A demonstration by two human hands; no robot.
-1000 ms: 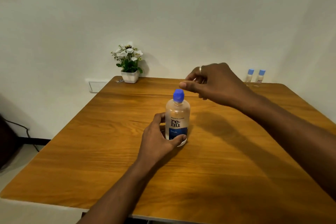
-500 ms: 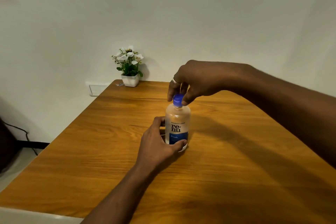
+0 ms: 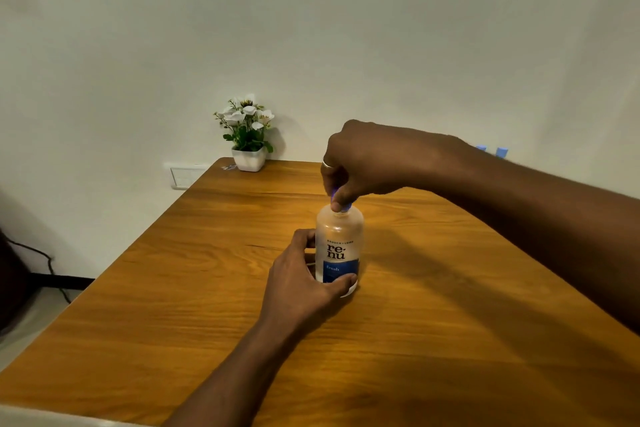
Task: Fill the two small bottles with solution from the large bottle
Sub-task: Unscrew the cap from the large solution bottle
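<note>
a large bottle (image 3: 339, 246) of lens solution stands upright near the centre of a wooden worktop (image 3: 450, 322), label facing the camera w/ "re-nu" and "fresh" readable. the left hand (image 3: 304, 284), reaching in from 6 o'clock, wraps the bottle's lower part: thumb across the blue band at front, fingers (image 3: 306, 239) curled round the side at 9 o'clock, so it is closed on the bottle. the right hand (image 3: 367, 159), coming in from 3 o'clock, sits over the bottle's top, its fingers (image 3: 341, 198) pinched narrow on the blue cap (image 3: 345, 207); only a sliver of the cap shows under them. a ring (image 3: 327, 163) is on one finger of that hand. the two small bottles (image 3: 501, 152) are at the worktop's far edge, toward 2 o'clock from the large bottle and well apart from it; just their blue caps peek above the right forearm, rest hidden. a white pot of white flowers (image 3: 247, 135) stands at the far left corner, approx 11 o'clock. a wall switch plate (image 3: 183, 177) is just beside that corner. a dark cable (image 3: 48, 263) trails down at 9 o'clock, off the worktop.
</note>
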